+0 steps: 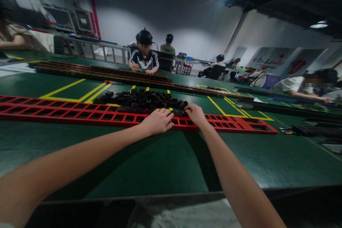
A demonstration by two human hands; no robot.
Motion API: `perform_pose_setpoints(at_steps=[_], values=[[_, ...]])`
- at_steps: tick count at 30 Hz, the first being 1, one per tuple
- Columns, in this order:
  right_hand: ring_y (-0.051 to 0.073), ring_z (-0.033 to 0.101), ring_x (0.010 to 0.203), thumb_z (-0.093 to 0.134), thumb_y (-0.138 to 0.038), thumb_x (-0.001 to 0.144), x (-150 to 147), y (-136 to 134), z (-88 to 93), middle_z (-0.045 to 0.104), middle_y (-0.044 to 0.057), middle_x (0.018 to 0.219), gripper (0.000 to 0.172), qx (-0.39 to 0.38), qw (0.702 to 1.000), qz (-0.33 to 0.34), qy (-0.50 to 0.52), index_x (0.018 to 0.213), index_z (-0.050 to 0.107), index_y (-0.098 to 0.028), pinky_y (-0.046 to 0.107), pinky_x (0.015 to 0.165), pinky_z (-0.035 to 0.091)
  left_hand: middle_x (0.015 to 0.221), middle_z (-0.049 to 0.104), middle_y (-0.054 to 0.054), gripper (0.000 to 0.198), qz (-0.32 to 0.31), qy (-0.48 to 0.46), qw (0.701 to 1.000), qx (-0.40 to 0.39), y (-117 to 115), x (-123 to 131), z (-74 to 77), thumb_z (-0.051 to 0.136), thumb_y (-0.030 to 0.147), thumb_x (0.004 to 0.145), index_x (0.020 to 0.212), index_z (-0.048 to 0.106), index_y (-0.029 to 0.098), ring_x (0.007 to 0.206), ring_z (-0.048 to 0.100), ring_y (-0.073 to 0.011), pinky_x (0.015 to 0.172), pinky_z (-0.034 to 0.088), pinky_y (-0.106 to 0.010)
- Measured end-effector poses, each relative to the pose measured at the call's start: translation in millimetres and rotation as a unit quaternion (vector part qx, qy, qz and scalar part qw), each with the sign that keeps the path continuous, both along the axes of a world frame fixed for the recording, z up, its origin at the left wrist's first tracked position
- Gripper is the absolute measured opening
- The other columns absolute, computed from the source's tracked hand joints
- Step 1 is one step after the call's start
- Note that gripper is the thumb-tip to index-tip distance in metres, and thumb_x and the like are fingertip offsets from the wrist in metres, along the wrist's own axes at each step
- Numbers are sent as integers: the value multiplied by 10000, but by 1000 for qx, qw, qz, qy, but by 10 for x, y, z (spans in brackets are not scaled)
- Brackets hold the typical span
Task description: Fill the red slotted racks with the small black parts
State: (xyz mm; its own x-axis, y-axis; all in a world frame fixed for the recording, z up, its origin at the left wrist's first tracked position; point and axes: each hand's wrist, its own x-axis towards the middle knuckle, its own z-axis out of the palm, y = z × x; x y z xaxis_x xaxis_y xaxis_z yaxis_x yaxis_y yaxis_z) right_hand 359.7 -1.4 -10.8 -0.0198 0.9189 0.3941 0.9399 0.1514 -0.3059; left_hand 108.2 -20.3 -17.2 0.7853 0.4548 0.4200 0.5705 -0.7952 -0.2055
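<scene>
A long red slotted frame (88,114) lies across the green table in front of me. My left hand (157,120) rests on it, fingers bent over the far side and thumb at the near rail. To the right, my right hand (196,114) has its fingertips pinched together at the frame's far edge, by a small black part mostly hidden by the fingers. Behind the frame is a heap of small black parts (149,98), some with red spots. Several of these black parts sit along the frame's far row, left of my right hand.
Yellow tape lines (64,87) mark the green table (171,164). Long dark strips (107,71) are stacked beyond the heap. A person (144,55) sits across the table. At the right lie black strips with coloured wire ends (287,131). Other people sit farther back.
</scene>
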Motion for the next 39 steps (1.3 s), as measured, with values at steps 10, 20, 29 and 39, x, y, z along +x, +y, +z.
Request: perform_pose_setpoints(at_steps=[10,20,29,39], values=[[193,619,902,590,-158,881,-9,-22,22,681,67,1007,195,0,1000,-10,-3,998,743,-191,304,872,458,1273,616,-151,443,0,-2,1000,-3,-14,4,12,415,430,1023,1299,581,127,1129,573,-297,933,458,-418],[186,589,821,572,-148,861,-14,-28,24,631,71,942,181,14,1000,8,-1,911,743,-183,315,832,451,1282,610,-150,445,-1,0,1000,1,5,21,-4,415,432,1022,1297,582,124,1125,572,-301,931,459,-425],[135,333,535,536,-564,875,-55,-92,362,343,-41,566,443,136,906,70,394,624,354,-247,270,515,322,1254,617,-148,444,2,-7,1000,-4,19,10,-19,423,436,1019,1281,600,124,1132,563,-296,932,448,-414],[110,283,455,497,-779,825,-223,-28,244,316,-52,530,597,-88,845,129,511,620,308,-251,261,439,294,1251,618,-145,435,2,-9,1000,-2,25,15,-28,407,439,1024,1265,602,133,1129,566,-294,925,449,-411]])
